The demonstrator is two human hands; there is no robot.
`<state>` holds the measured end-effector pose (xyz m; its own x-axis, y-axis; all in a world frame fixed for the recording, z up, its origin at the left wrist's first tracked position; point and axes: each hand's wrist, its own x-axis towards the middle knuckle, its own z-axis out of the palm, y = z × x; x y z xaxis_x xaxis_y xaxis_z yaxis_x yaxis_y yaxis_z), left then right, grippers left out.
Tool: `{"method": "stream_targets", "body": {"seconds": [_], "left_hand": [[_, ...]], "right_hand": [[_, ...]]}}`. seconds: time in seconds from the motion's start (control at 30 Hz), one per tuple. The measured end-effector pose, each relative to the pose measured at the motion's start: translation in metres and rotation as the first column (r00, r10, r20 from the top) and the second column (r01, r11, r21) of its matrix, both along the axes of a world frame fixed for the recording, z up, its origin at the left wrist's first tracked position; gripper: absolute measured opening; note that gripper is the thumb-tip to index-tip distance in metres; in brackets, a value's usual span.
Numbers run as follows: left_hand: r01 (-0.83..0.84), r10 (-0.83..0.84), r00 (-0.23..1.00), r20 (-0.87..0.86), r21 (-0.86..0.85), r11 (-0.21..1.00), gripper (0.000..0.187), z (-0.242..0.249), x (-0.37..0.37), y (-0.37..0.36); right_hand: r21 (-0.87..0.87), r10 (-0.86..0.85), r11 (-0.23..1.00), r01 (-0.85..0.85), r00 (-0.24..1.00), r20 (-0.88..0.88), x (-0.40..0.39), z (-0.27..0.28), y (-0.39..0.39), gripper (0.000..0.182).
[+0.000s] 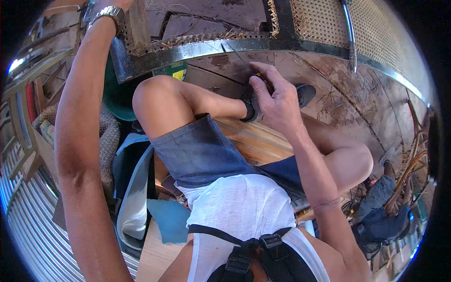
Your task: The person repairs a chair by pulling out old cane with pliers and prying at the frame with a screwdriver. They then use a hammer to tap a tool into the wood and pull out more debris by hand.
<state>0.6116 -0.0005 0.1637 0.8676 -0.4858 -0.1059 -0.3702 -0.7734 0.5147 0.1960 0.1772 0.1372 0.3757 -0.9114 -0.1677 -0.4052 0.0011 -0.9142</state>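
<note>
My right hand (279, 101) is closed around a slim pointed tool (260, 75) with a yellow and black handle. Its thin blade points up and left, to the edge of a dark wooden frame (206, 49). Cut stubs of cane line the inner edge of this frame, and woven cane webbing (319, 23) fills its right section. My left hand (115, 4) is at the top edge beside the frame's left corner, a metal watch on its wrist. The fingers of that hand are out of view.
A green bucket (117, 96) stands below the frame's left corner. A metal rod (349, 35) lies across the webbing. Cane scraps litter the floor (338, 89). Another person (383, 207) is at the right. Wooden chair parts (23, 127) and corrugated metal (37, 216) are at the left.
</note>
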Motion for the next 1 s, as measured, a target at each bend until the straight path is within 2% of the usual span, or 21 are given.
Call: {"method": "stream_targets", "body": {"seconds": [0.03,0.07,0.1,0.13,0.17,0.43,0.5,0.53,0.6,0.67,0.73,0.8,0.87,0.9,0.93,0.97,1.0], "left_hand": [[-0.284,0.271,0.938,-0.218,-0.031,0.958,0.112,-0.043,0.067,-0.028],[-0.544,0.502,0.783,-0.369,-0.013,0.839,0.113,-0.083,0.132,-0.054],[-0.296,0.283,0.938,-0.199,-0.035,0.955,0.114,-0.047,0.073,-0.029],[-0.028,0.027,0.999,0.043,0.005,1.0,0.116,-0.006,0.006,-0.002],[0.174,-0.188,0.941,0.283,0.073,0.982,0.117,0.038,-0.064,0.026],[0.207,-0.22,0.945,0.241,0.08,0.975,0.12,0.047,-0.071,0.03],[0.216,-0.232,0.948,0.22,0.095,0.972,0.119,0.049,-0.071,0.031],[0.202,-0.219,0.947,0.237,0.093,0.975,0.119,0.046,-0.069,0.029],[0.191,-0.209,0.944,0.257,0.092,0.977,0.118,0.042,-0.067,0.028],[0.245,-0.249,0.937,0.244,0.048,0.968,0.117,0.04,-0.064,0.029],[0.254,-0.252,0.929,0.27,0.028,0.967,0.117,0.039,-0.067,0.034],[0.275,-0.263,0.918,0.297,0.002,0.962,0.117,0.045,-0.076,0.035],[0.325,-0.34,0.923,0.178,0.105,0.94,0.116,0.062,-0.084,0.037],[0.301,-0.323,0.894,0.31,0.117,0.946,0.109,0.054,-0.082,0.034],[0.319,-0.337,0.886,0.318,0.11,0.941,0.109,0.048,-0.079,0.036],[0.484,-0.511,0.75,0.42,0.178,0.857,0.104,0.048,-0.082,0.039],[0.611,-0.647,0.571,0.505,0.265,0.746,0.1,0.05,-0.086,0.042]], "right_hand": [[-0.001,0.0,1.0,0.0,1.0,0.0,-0.002,-0.001,-0.003,0.029],[0.019,0.013,1.0,-0.013,1.0,0.0,-0.004,0.0,-0.007,0.028],[0.04,0.027,0.999,-0.027,1.0,0.0,-0.004,0.002,-0.01,0.026],[0.038,0.028,0.999,-0.028,1.0,0.001,-0.004,0.003,-0.012,0.026],[0.029,0.035,0.999,-0.035,0.999,0.0,-0.003,0.005,-0.013,0.026],[0.072,0.081,0.994,-0.082,0.997,0.013,0.009,0.012,-0.009,0.025],[-0.016,0.187,0.982,-0.186,0.981,0.061,0.007,0.013,-0.01,0.024],[-0.017,0.187,0.982,-0.186,0.98,0.062,0.004,0.014,-0.013,0.024],[-0.123,0.477,0.875,-0.469,0.878,0.048,-0.005,0.019,-0.02,0.024],[-0.113,0.513,0.853,-0.509,0.859,0.004,-0.016,0.036,-0.031,0.023],[-0.161,0.49,0.856,-0.49,0.871,-0.047,-0.029,0.06,-0.044,0.023],[-0.245,0.385,0.883,-0.399,0.917,-0.107,-0.041,0.072,-0.067,0.024],[-0.395,0.206,0.898,-0.191,0.979,-0.005,-0.052,0.068,-0.093,0.02],[-0.286,0.104,0.95,-0.127,0.99,-0.095,-0.05,0.104,-0.103,0.023],[-0.176,0.014,0.983,-0.048,0.982,-0.189,-0.046,0.137,-0.11,0.026],[-0.186,-0.004,0.982,-0.03,0.984,-0.181,-0.049,0.141,-0.11,0.026],[-0.239,-0.101,0.969,0.059,0.98,-0.169,-0.051,0.14,-0.115,0.025]]}}
